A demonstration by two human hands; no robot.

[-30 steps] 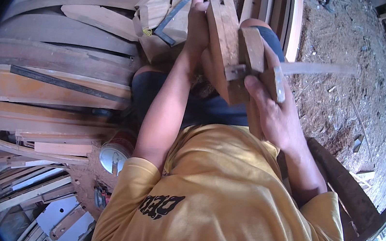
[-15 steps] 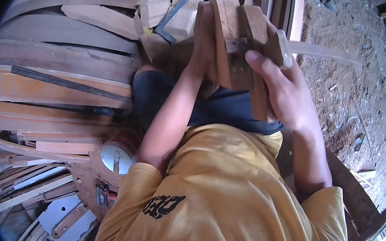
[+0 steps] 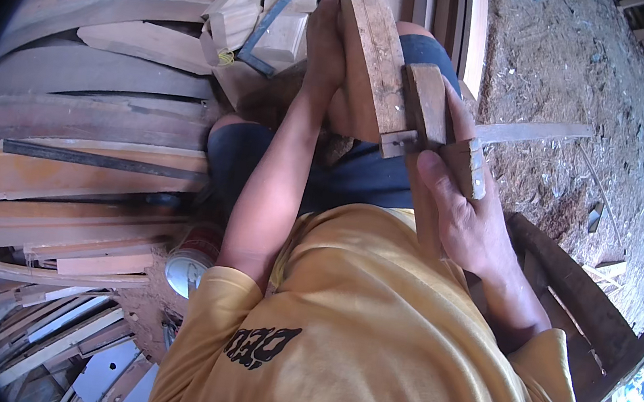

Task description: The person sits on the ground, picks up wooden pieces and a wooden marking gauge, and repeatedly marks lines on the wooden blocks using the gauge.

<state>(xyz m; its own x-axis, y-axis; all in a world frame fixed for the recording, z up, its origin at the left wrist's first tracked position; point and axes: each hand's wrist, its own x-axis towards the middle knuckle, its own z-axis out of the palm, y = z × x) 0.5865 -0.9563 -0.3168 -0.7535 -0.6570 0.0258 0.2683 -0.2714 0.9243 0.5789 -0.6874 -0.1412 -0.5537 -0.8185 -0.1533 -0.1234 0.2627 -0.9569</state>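
My left hand (image 3: 325,51) is closed along the left side of a thick wooden block (image 3: 373,57), which stands tilted over my lap. Thin lines run along the block's upper face; its far side and my fingertips are hidden. In my right hand (image 3: 466,216) is a wooden marking gauge (image 3: 426,105) with a long thin stem that sticks out to the right. The stem's left end touches the near end of the block. My right thumb presses by the gauge's head, and the other fingers are mostly hidden behind it.
Several cut wooden blocks (image 3: 237,15) lie beyond my left arm, with a metal square (image 3: 266,35) on them. Curved planks (image 3: 104,62) are stacked at the left, a dark bar (image 3: 99,160) on top. A paint can (image 3: 187,265) stands by my left elbow. Sawdust covers the ground (image 3: 550,76).
My right hand has drawn the marking gauge toward me, down to the near end of the block. The block now shows more of its upper face. The view has shifted slightly.
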